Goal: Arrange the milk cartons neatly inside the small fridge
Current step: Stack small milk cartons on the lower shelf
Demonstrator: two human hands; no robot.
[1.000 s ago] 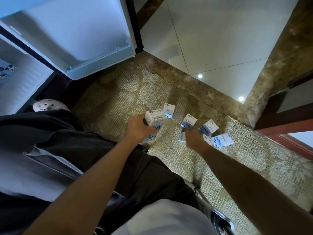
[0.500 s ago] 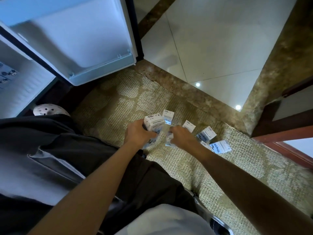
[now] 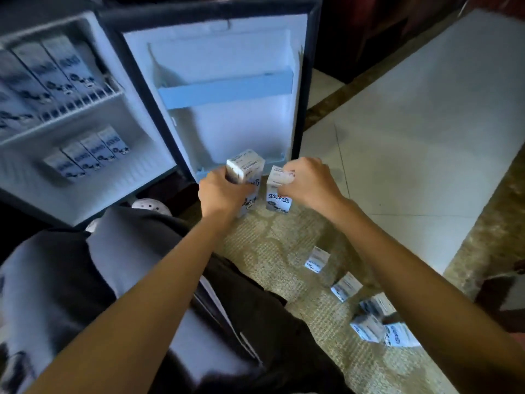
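Two milk cartons are held upright, side by side. Left hand point(image 3: 221, 194) wraps round left carton point(image 3: 246, 170); right hand point(image 3: 311, 183) pinches right carton point(image 3: 279, 194) at its top. Open fridge point(image 3: 85, 194) lies up-left of both grips, loose cartons point(image 3: 345, 287) on mat point(image 3: 284, 251) below-right.

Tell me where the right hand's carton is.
In the head view's centre, the right hand grips the milk carton beside the left hand's carton, before the open fridge door.

Likely a home: small fridge point(image 3: 93, 191), carpet point(image 3: 284, 251).
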